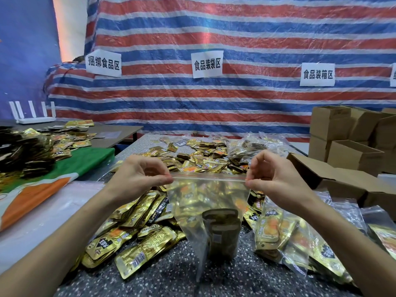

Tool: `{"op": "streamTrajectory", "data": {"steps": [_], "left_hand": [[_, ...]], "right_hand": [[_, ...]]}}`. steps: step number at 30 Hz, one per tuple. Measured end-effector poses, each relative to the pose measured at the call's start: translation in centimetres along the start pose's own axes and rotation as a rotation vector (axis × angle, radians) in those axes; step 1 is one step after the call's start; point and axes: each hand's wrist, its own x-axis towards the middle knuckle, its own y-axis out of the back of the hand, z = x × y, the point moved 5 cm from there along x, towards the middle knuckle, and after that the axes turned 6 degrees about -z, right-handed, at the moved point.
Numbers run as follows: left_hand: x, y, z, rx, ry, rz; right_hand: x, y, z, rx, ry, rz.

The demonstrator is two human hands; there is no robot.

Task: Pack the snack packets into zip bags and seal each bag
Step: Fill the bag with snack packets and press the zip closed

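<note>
We see even, fairly bright indoor light, soft shadows; glare on gold snack packets [130, 257] at 7 o'clock; wide-angle bowing of striped tarp [235, 28] toward 12 o'clock; dark heap [23, 155] at 9 o'clock smeared

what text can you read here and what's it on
"捆绑食品区": left paper sign on the striped tarp.
"食品装袋区": middle paper sign.
"食品装箱区": right paper sign.
The fourth sign, cut off at the edge: unreadable.
Print on the snack packets: too blurred.

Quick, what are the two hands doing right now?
Left hand: pinches the top left corner of the zip bag.
Right hand: pinches its top right corner.
</note>
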Motion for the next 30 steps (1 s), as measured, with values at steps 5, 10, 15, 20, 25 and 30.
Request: {"op": "streamTrajectory", "data": {"steps": [5, 10, 15, 20, 25, 30], "left_hand": [[0.4, -0.7, 0.7, -0.046, -0.067, -0.013], [0.5, -1.9, 1.5, -0.098, -0.095, -0.092], [0.4, -2.8, 2.2, -0.118, -0.112, -0.084], [0.4, -3.4, 2.2, -0.077, -0.126, -0.065], [0.1, -3.0, 2.3, -0.012, -0.102, -0.033], [0.1, -3.3, 2.6, 0.012, -0.076, 0.08]], "right_hand": [[0.4, -1.3, -1.2, -0.294, -0.067, -0.206], [1.4, -3.3, -2.2, -0.424, -0.008, -0.223], [2.0, -4.7, -3.7, -0.478, 0.079, -0.205], [2.7, -6.5, -5.8, -0.496, 0.183, -0.178], [3.0, -7.1, -6.0, -0.529, 0.192, -0.18], [2.9, -7.1, -5.7, -0.618, 0.186, -0.135]]}}
